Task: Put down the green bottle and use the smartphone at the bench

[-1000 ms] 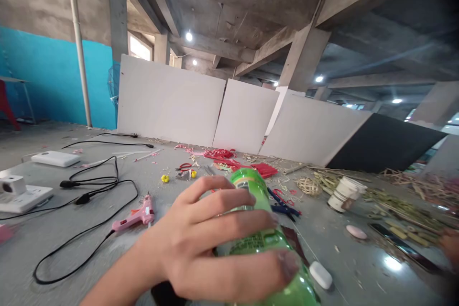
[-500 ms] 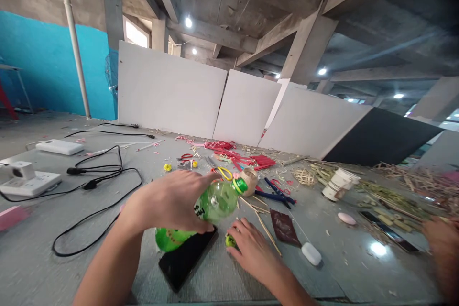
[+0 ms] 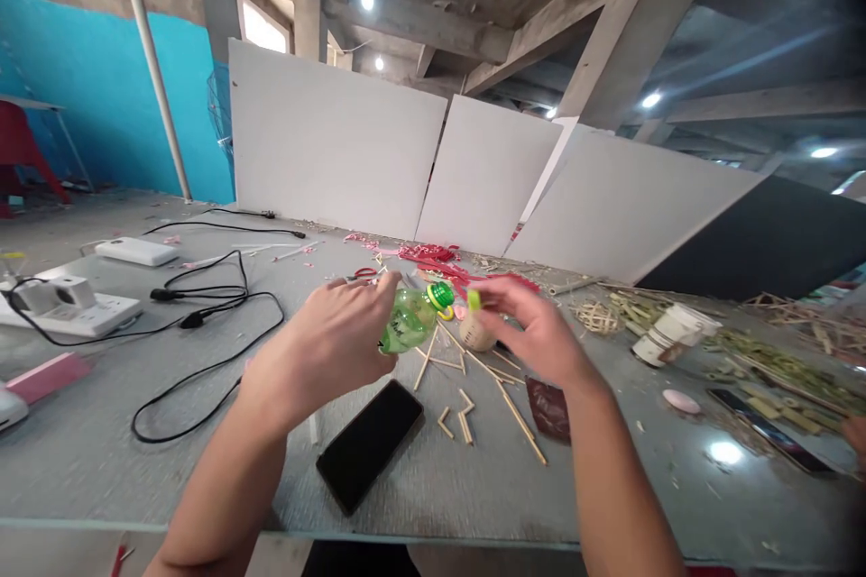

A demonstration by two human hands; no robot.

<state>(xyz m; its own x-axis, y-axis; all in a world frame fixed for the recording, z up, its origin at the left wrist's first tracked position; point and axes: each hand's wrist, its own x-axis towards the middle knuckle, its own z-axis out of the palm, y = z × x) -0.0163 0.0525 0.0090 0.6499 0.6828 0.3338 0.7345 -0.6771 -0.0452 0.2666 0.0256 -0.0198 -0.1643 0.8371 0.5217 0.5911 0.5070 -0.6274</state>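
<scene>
Cap (image 3: 474, 299) has risen, pinched in right fingers (image 3: 506, 292), while left fingers (image 3: 388, 292) clasp the bottle (image 3: 409, 321).

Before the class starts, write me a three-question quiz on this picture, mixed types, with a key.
1. Which hand grips the green plastic bottle?

2. True or false: the black smartphone nearest the bottle lies closer to the near edge of the table than the brown packet does.

3. Which stands to the right of the brown packet?
A) power strip
B) white tub
C) blue wall

Key: 1. The left hand; 2. True; 3. B
</scene>
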